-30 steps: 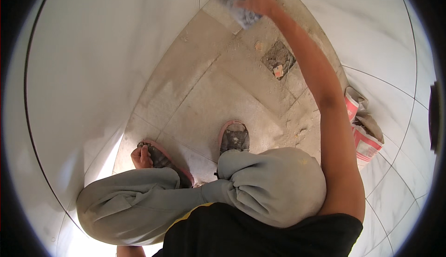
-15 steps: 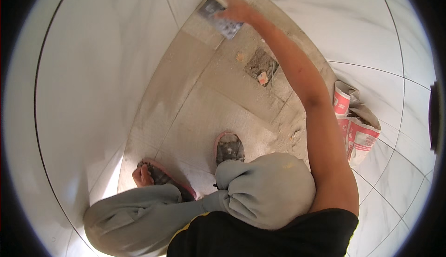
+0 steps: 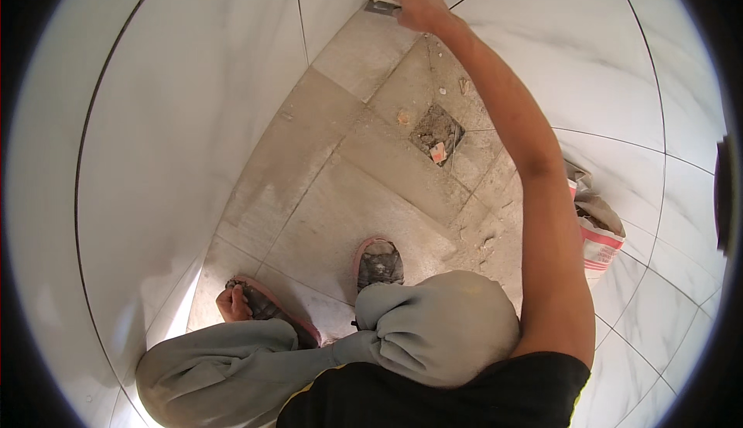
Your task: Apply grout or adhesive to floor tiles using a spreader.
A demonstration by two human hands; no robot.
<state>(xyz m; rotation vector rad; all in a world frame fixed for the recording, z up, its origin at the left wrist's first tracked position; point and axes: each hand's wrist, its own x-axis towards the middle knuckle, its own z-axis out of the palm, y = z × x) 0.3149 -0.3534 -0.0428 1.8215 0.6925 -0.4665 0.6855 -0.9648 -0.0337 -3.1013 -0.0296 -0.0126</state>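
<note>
In my right hand (image 3: 420,10) is the handle of a flat metal trowel (image 3: 381,6), its blade near the far corner of the tiled floor (image 3: 340,149), close to the left wall. My right arm is stretched far forward. Beside my left shoe (image 3: 267,304), my left hand (image 3: 231,303) is curled closed. Whatever it may hold is hidden, and its forearm is out of sight behind my knee. Grey-beige smears and dust cover much of the floor.
A square hole (image 3: 438,130) in the floor holds rubble and a broken tile piece (image 3: 439,152). An opened paper sack (image 3: 602,244) stands right of my arm. Marble-look wall tiles (image 3: 178,118) enclose both sides. My right shoe (image 3: 379,261) is planted mid-floor.
My right hand has moved the trowel farther away and slightly right, toward the corner. The blade now appears more edge-on. My left hand stays beside the shoe.
</note>
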